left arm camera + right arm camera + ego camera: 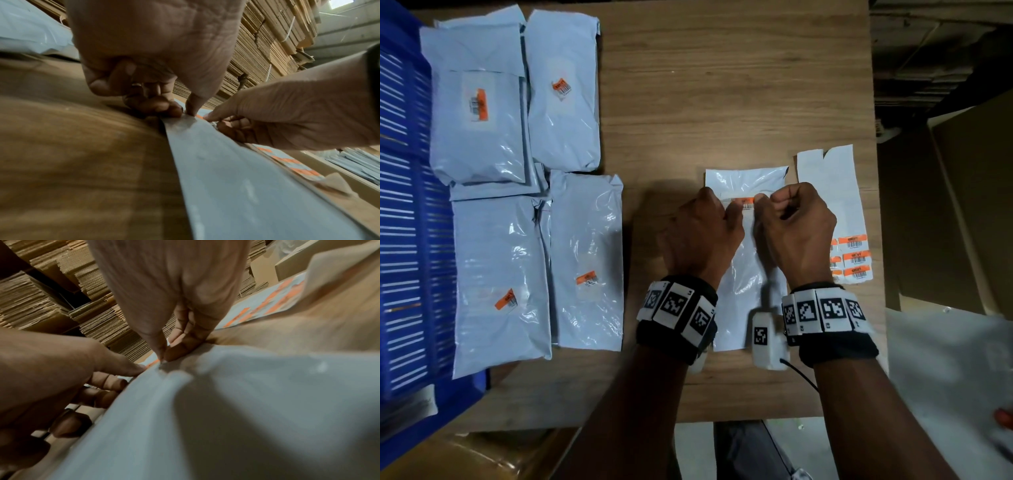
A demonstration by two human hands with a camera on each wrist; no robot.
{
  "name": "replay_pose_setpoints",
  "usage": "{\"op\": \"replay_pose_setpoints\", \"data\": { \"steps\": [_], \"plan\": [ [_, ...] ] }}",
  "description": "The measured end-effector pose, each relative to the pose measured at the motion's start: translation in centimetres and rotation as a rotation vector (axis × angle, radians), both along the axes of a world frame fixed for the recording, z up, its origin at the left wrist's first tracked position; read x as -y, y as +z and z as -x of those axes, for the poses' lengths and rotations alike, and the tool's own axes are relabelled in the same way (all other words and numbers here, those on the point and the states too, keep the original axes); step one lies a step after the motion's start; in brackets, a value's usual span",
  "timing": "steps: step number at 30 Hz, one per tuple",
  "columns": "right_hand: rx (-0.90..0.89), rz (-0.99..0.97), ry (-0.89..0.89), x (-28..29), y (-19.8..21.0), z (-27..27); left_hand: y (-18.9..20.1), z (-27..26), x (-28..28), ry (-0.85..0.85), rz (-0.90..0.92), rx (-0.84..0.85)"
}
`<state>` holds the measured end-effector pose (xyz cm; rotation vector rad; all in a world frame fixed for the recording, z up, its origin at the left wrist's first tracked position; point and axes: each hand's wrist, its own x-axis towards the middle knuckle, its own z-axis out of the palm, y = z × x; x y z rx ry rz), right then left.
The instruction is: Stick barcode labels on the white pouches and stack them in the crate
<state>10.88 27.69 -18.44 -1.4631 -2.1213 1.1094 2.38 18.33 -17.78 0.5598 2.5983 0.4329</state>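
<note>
Item: small orange-and-white barcode label (745, 204), lying between the two thumbs on the flat white plastic pouch (744, 274) under both hands. Left hand (700, 236): fingers curled, thumb tip pressing the label's near edge. Right hand (796, 229): likewise, thumb and forefinger pinched at its other end. Step judged: sticking, mid-way. Next: smooth the label flat, then lift the pouch to the blue slatted plastic crate (404, 219) far beyond the left hand. Label sheet (854, 253) just beside the right hand.
</note>
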Motion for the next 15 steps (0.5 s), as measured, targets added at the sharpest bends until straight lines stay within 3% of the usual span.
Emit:
{"op": "replay_pose_setpoints", "data": {
  "steps": [5,12,15],
  "plan": [
    [0.027,-0.002,0.0,-0.2,-0.2,0.0,0.1,0.4,0.2,-0.027,0.044,-0.041],
    [0.014,-0.003,0.003,0.0,0.0,0.1,-0.8,0.9,0.5,-0.005,-0.109,0.052],
    [0.01,-0.005,-0.001,0.0,0.0,0.0,-1.1,1.1,0.6,-0.001,-0.076,0.029]
  ]
}}
